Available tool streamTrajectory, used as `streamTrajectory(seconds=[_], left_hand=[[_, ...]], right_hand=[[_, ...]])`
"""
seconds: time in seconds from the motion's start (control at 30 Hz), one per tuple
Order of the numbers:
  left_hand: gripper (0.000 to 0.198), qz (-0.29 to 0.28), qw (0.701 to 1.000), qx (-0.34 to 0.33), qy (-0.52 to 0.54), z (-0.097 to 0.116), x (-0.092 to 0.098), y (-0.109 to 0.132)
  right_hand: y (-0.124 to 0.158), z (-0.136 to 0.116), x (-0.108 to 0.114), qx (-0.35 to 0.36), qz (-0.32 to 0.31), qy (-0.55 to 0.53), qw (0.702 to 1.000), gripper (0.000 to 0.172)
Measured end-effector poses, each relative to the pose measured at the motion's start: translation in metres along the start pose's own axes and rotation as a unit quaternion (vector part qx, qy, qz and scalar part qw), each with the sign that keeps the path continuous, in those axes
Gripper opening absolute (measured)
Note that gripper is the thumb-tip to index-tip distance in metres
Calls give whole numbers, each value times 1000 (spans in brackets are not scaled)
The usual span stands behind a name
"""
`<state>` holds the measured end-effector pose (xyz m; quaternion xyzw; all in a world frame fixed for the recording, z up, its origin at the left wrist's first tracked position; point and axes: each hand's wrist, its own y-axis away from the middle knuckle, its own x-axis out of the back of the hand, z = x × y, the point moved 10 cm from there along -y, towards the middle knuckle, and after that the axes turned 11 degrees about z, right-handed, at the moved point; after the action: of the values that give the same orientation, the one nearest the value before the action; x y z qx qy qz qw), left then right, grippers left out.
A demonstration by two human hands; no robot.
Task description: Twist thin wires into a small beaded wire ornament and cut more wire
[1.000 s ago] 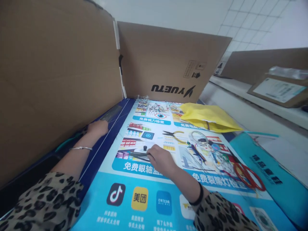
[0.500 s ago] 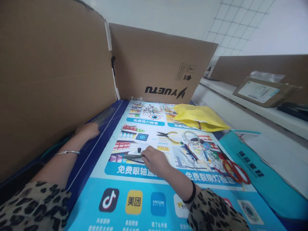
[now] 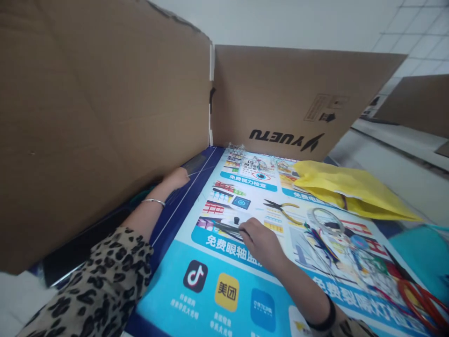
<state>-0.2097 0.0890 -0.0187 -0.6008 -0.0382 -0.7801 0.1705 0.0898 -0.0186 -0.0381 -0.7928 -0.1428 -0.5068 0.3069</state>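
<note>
At the left, beside the cardboard wall, my left hand is closed over thin clear strands on the dark blue cloth; exactly what it grips is too small to tell. My right hand rests on the printed poster with its fingers pressed together, next to a small black knob-like object. What lies between those fingers is too small to make out. Pliers with yellow handles lie open just beyond my right hand. A tangle of coloured wires spreads to the right.
Cardboard panels stand at the left and at the back. A yellow bag lies at the back right, above a teal bag. Orange-red handles lie at the lower right. Clear scraps sit along the back edge.
The camera view has turned left, so the scene sits further right in the frame. Both hands stay at about the same places on the cloth and poster, fingers still closed.
</note>
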Motion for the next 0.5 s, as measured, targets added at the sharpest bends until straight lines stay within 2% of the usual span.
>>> streamTrajectory(seconds=[0.17, 0.5], left_hand=[[23, 0, 998, -31, -58, 15, -17, 8], [31, 1, 989, -36, -142, 23, -26, 16]], right_hand=[[2, 0, -1, 0, 1, 3, 1000, 20], [1, 0, 0, 8, 10, 1, 1000, 22]])
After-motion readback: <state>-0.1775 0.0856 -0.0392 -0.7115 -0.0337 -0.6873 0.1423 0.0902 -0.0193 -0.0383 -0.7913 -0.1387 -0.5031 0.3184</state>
